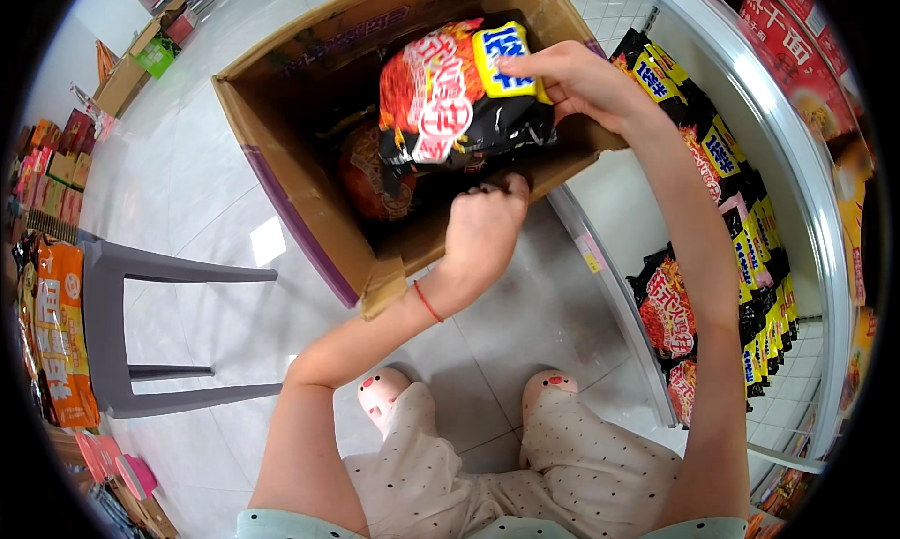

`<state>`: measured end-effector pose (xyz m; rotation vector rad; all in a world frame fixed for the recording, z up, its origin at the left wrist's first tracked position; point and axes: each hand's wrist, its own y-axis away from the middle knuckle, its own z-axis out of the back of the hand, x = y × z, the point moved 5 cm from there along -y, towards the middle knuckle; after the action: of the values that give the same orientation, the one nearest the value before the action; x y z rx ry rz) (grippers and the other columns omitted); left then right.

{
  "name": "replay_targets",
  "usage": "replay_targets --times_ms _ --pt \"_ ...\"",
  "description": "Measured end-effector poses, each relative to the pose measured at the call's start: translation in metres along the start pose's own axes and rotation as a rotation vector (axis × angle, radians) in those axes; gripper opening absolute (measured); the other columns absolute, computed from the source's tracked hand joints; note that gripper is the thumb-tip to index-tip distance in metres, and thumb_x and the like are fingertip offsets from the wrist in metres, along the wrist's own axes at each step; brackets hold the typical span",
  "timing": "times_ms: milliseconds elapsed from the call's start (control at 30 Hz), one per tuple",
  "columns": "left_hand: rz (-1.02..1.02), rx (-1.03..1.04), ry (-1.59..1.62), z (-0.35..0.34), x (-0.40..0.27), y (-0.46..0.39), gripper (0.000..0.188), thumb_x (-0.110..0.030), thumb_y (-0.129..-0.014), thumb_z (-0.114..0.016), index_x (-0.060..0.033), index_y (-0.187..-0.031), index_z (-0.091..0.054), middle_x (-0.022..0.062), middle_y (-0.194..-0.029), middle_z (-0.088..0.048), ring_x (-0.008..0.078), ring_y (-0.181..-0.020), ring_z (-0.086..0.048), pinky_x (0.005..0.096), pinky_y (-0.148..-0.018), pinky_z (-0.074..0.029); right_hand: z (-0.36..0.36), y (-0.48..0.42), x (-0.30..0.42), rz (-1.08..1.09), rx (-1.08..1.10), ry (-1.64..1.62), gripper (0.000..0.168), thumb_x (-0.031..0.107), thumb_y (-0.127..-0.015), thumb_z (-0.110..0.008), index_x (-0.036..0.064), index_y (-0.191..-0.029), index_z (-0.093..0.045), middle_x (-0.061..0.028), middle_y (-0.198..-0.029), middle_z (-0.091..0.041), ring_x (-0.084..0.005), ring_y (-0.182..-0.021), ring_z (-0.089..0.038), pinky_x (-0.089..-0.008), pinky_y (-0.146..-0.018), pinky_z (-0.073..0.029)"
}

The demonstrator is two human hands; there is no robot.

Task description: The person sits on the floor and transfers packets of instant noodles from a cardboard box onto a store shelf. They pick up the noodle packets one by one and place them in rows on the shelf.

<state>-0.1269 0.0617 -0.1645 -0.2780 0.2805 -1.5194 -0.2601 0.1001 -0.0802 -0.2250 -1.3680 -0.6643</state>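
Note:
My right hand (587,82) grips a black and red packet of instant noodles (450,96) by its yellow-labelled end, thumb on top. The packet is held tilted over the open top of a cardboard box (295,194). Deeper inside, in shadow, lies another noodle packet (373,177); how many are under it cannot be told. My left hand (489,222), with a red string around its wrist, has its fingers curled over the near wall of the box. Its fingertips are partly hidden.
On my right, a shelf with a metal front edge (619,300) bears similar noodle packets (668,307), several of them in a row. Red packages (794,54) fill the shelf beyond. A grey plastic stool (105,328) lies on its side at left, near orange packets (63,335).

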Motion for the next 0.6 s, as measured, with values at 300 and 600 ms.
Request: replay_targets --times_ms 300,600 --pt "-0.05 0.033 0.011 -0.008 -0.017 0.011 0.035 -0.001 -0.066 -0.055 0.002 -0.102 -0.052 0.0145 -0.067 -0.059 0.0246 -0.057 -0.061 0.0321 -0.048 -0.048 -0.005 -0.025 -0.011 0.1 -0.345 1.013 0.045 0.038 -0.066 -0.069 -0.003 -0.082 -0.061 -0.0228 -0.082 -0.063 -0.0369 -0.081 -0.062 -0.0432 -0.073 -0.049" --pt "-0.089 0.015 -0.004 -0.003 -0.019 0.013 0.041 0.001 -0.062 -0.059 0.0037 -0.102 -0.051 0.0153 -0.066 -0.058 0.0247 -0.055 -0.06 0.0306 -0.047 -0.047 -0.008 -0.05 -0.051 -0.236 -0.116 0.832 0.041 0.029 -0.067 -0.072 -0.003 -0.091 -0.061 -0.0221 -0.092 -0.063 -0.0315 -0.089 -0.062 -0.0388 -0.077 -0.049"
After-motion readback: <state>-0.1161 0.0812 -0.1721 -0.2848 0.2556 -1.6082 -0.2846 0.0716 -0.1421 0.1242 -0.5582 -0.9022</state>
